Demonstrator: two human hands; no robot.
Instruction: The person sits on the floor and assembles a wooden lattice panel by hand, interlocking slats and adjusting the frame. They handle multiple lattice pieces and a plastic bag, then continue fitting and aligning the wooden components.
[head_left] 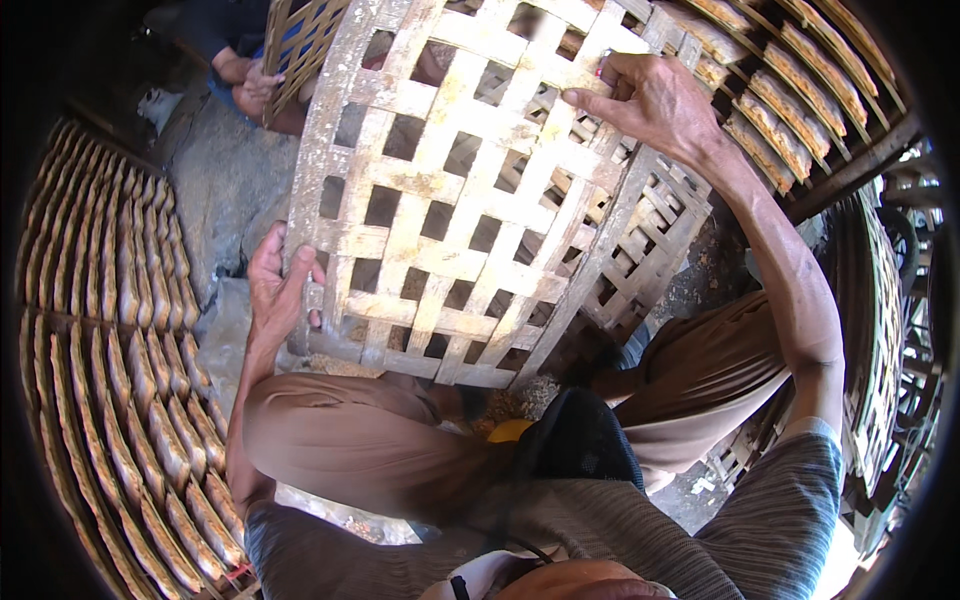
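Observation:
A large woven bamboo tray (455, 185), an open lattice of pale flat strips in a wooden frame, is tilted up in front of my knees. My left hand (278, 285) grips its left edge, thumb on the near face and fingers partly behind the frame. My right hand (665, 105) is closed at the tray's far right part, with the thumb stretched along a strip and the other fingers curled. A tiny red and white spot shows by those fingertips; what it is I cannot tell. Behind the tray's right edge stands another lattice tray (650, 235).
Racks of thin brown-and-white slabs (150, 390) stand along the left, and more slabs (800, 95) lie on slats at the far right. Another person's hand (258, 88) holds a lattice panel (300, 45) at the far left. Stacked woven trays (875, 330) line the right side.

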